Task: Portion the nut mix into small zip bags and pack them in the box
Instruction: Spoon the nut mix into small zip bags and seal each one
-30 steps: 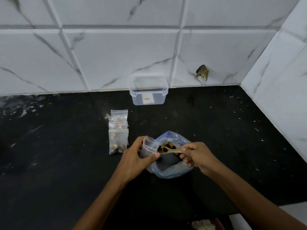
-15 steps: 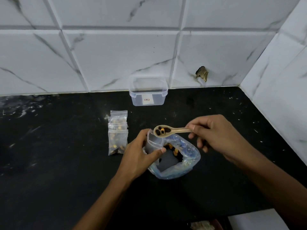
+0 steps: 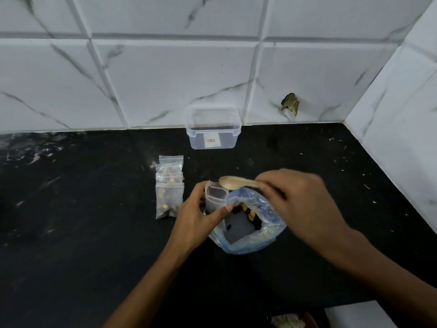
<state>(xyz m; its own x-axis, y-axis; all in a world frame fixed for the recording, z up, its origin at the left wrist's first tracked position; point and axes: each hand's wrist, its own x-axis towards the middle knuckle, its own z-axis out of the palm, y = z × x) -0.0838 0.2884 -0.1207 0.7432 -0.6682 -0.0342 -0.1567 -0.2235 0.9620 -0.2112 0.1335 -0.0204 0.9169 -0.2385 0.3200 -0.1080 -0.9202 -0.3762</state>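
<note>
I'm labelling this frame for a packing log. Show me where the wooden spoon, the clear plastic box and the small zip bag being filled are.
wooden spoon [image 3: 229, 182], head view, on the bowl.
clear plastic box [image 3: 233, 136], head view, on its front wall.
small zip bag [image 3: 214, 200], head view, on its front face below the open mouth.

Home kitchen corner, black stone counter [image 3: 94, 233], white marble-look wall tiles [image 3: 177, 79], plastic food box [image 3: 212, 129]
</note>
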